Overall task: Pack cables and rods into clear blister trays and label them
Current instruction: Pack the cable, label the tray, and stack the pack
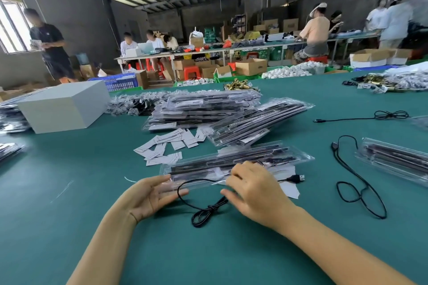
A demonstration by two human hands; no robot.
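Observation:
A clear blister tray (231, 162) with dark rods in it lies across the green table just beyond my hands. A black USB cable (203, 211) trails from the tray's near edge, its bundled end on the table between my hands and its plug (295, 178) to the right. My left hand (150, 196) is open, palm turned inward, fingertips at the tray's left end. My right hand (254, 190) lies over the tray's near edge, fingers stretched leftward; whether they pinch anything is hidden. White paper labels (166, 146) are scattered behind the tray.
Stacks of packed blister trays (208, 109) sit behind the labels, with another tray (393, 157) at right. Loose black cables (356, 183) (389, 115) lie on the right. A white box (64, 106) stands at left. Other people work at far tables.

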